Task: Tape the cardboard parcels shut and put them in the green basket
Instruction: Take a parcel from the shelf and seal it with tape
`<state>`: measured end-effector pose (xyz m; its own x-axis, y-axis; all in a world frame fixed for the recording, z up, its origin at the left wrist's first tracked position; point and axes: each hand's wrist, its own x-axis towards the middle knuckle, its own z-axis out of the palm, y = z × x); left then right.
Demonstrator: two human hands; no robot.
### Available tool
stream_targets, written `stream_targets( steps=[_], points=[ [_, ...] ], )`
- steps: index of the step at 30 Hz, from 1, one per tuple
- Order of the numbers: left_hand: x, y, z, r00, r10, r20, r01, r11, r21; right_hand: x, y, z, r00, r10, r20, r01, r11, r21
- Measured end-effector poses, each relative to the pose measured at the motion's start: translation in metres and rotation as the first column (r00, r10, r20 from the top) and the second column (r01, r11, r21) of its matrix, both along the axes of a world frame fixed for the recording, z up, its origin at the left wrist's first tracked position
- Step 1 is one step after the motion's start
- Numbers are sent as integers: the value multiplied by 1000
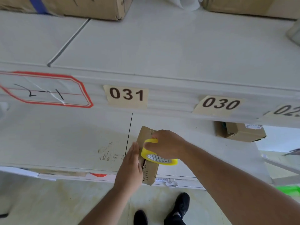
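White shelving fills most of what we see, its upper shelf carrying large cardboard boxes along the far edge, and its front lip bearing a red-bordered label and tan number tags reading 031 and 030. Below that lip is the lower shelf, scuffed near its middle, where we work. On it, close to the front edge, lies a small cardboard parcel with its long side running away from us and a dark open seam along its top. A second small cardboard parcel sits well apart to the right, tucked under the lip. Our left hand is flat, fingers straight and together, pressing against the left side of the near parcel. Our right hand curls over a roll of yellow tape, gripping it on top of the parcel, the thumb at the roll's left rim. At the right edge, low down, we glimpse a strip of bright green; we cannot tell what it is. Black shoes stand on the pale floor beneath.
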<state>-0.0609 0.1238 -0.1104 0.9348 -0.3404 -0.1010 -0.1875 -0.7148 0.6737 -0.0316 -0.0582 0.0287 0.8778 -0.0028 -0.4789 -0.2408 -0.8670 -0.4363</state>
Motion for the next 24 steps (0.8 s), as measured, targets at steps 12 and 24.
stream_targets(
  steps=[12,24],
  points=[
    [3,5,3,1000,-2,-28,6,988,151,-22,-32,-8,997,25,-74,-41,977,-211],
    [2,9,14,995,13,-101,5,983,185,-32,-24,-22,999,24,-30,-32,948,-318]
  ],
)
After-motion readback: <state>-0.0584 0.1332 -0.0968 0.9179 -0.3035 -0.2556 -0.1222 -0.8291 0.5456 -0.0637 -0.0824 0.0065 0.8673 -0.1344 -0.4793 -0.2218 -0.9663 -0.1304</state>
